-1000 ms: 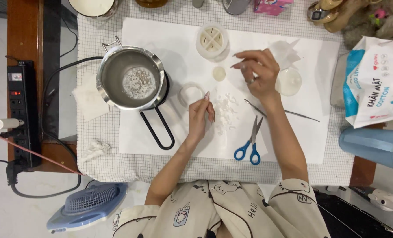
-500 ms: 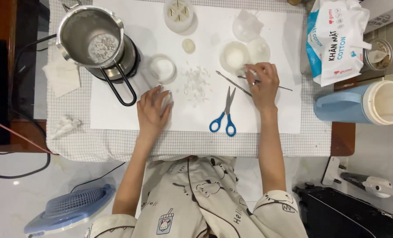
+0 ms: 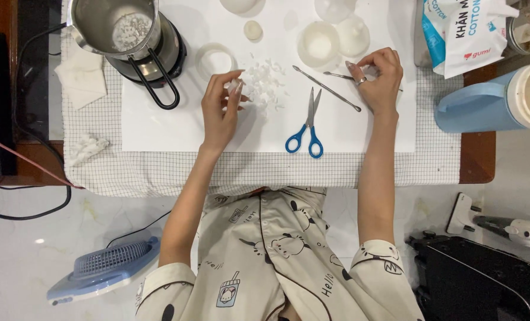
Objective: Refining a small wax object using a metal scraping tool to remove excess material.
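Left grip now pinches wax flakes (was flat); right pinches tweezers.

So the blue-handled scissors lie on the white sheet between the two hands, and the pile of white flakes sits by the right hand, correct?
Not quite. In the head view the white flakes sit by the left hand, whose fingertips touch the pile's edge. The right hand is at the thin metal tools. The blue-handled scissors do lie on the white sheet between the hands.
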